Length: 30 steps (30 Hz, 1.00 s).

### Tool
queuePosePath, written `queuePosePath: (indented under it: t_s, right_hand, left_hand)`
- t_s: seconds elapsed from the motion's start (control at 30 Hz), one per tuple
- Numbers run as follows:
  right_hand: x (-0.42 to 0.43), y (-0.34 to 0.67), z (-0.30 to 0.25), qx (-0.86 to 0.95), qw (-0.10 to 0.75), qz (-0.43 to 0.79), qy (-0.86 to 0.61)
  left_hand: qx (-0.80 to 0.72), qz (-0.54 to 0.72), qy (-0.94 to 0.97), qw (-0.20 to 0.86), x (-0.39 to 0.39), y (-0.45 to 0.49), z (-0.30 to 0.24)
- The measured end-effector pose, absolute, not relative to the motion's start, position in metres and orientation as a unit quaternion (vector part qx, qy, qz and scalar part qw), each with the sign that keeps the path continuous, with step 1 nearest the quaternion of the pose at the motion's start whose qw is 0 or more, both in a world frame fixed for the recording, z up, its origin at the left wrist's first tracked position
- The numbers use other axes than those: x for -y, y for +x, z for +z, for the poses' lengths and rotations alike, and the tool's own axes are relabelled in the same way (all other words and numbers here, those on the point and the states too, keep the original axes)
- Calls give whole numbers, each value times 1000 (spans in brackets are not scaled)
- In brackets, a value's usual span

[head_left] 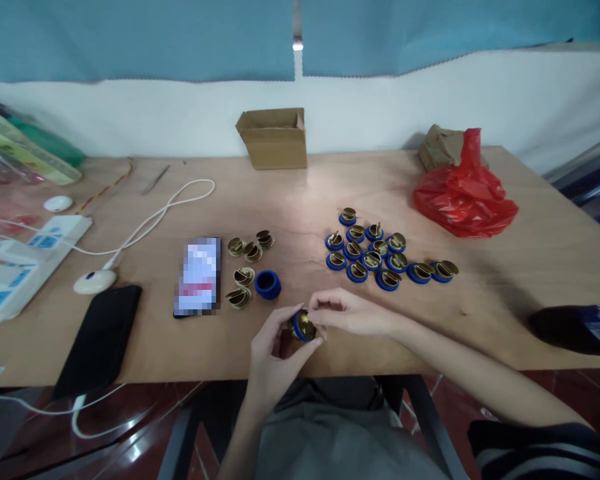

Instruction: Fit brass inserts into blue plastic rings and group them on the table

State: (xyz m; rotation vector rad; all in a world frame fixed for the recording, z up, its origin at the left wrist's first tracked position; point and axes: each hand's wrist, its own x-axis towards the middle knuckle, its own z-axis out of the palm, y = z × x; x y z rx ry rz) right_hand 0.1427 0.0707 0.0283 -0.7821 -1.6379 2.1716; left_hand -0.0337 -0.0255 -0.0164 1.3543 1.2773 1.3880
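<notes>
My left hand (275,360) is curled around a round brass-coloured piece with a blue ring (304,325), held at the near edge of the table. My right hand (337,311) is closed, its fingertips pinching at the upper right side of that same piece. What exactly lies between those fingertips is partly hidden. Just beyond my left hand stands a thick blue ring (268,285). Several brass-coloured pieces without blue rings (244,276) lie to its left. Farther right sits a group of blue-ringed brass pieces (367,252), many with a tilted flap on top.
A phone with a lit screen (199,277) and a black phone (100,340) lie on the left, near a white power strip (40,260) and cables. At the back are a cardboard box (279,147) and a red plastic bag (465,197). A dark bottle (570,329) lies at right.
</notes>
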Motion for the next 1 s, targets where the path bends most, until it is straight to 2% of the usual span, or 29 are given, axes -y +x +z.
queuePosePath:
  t_s: [0.6,1.0]
  right_hand:
    - [-59,139,22,643,179,670,-326]
    - [-61,140,27,663,196,653,-309]
  left_hand:
    - [-511,515,582,366,28,-32,-22]
    - [-518,516,557,393,26,-30,-20]
